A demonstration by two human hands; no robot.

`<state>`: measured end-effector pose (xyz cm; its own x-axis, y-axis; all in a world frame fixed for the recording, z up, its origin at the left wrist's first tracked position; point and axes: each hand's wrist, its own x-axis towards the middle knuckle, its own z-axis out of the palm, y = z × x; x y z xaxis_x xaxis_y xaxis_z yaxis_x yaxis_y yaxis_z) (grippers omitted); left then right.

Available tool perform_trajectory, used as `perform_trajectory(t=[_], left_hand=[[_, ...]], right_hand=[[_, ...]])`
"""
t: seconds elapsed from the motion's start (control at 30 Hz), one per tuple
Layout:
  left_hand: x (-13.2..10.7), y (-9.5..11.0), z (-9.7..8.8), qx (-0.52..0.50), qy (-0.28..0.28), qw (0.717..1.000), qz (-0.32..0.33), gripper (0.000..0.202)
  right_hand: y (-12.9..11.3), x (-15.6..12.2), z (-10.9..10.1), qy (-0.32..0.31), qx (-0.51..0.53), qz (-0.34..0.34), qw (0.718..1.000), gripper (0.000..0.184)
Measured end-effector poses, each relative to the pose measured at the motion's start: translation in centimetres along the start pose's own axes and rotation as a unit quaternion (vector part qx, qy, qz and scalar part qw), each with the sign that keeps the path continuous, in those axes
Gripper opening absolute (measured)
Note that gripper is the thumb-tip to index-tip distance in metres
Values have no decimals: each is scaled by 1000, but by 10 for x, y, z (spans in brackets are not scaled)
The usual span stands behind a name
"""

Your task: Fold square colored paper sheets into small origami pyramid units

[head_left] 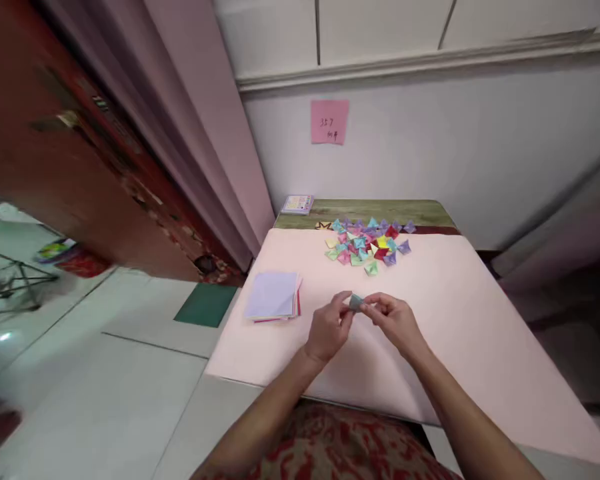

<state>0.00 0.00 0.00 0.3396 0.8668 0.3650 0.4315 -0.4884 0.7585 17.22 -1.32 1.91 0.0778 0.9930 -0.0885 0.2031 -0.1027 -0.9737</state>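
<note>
Between my two hands is a small piece of folded paper (356, 303), grey-blue in colour, held just above the pink table cover. My left hand (329, 327) pinches its left side with thumb and fingertips. From the other side, my right hand (394, 320) grips it the same way. Beyond the hands lies a pile of small folded paper pieces (363, 243) in purple, blue, green, red, yellow and pink. To the left of my left hand sits a stack of square paper sheets (273, 295), with a lilac sheet on top.
The pink cover (460, 333) spreads over the table, whose green wood-patterned far end (380, 209) shows. A pack of printed cards (297, 204) rests at the far left corner. A pink note (329, 122) hangs on the wall. Left of the table are a curtain and a reddish door (45, 167).
</note>
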Motion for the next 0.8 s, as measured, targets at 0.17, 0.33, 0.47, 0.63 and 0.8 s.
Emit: perform_trajectory(t=[0.17, 0.33, 0.47, 0.63, 0.8], left_hand=[[-5, 5, -2, 13, -41, 999, 2, 44], [2, 11, -8, -81, -99, 990, -56, 55], [13, 15, -17, -318, -179, 912, -185, 48], [22, 15, -25, -453, -181, 832, -262, 43], [23, 16, -25, -447, -142, 845, -256, 35]], right_hand=[[-6, 1, -16, -195, 16, 53, 979, 40], [-1, 5, -17, -236, 72, 98, 964, 41], [-4, 5, -19, -241, 113, 93, 959, 40], [-11, 3, -25, -259, 161, 91, 948, 36], [-16, 2, -23, -208, 137, 41, 968, 34]])
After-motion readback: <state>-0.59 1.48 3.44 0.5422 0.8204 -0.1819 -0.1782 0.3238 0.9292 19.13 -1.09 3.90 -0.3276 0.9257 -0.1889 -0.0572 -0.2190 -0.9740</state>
